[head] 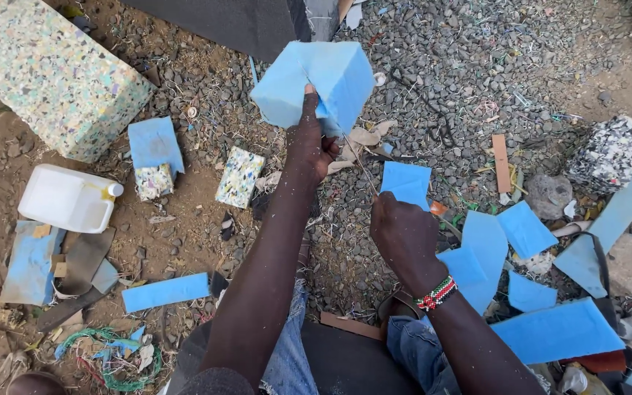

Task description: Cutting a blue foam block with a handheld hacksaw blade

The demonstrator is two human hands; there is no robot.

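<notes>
Two hands share this cut. My left hand is clamped on the blue foam block, thumb on the near face and the other fingers wrapped behind, holding it raised above the gravel ground. My right hand is closed in a fist around the handle of a thin blade, whose tip meets the block's lower edge; the blade is narrow and partly blurred, so it is probably a knife. To cut well, I judge that the block should be kept steady, the left fingers held clear of the blade line, and the stroke drawn long and even toward me. Cut blue foam offcuts lie at my right; a speckled foam slab and a white jerrycan lie well apart at left.
</notes>
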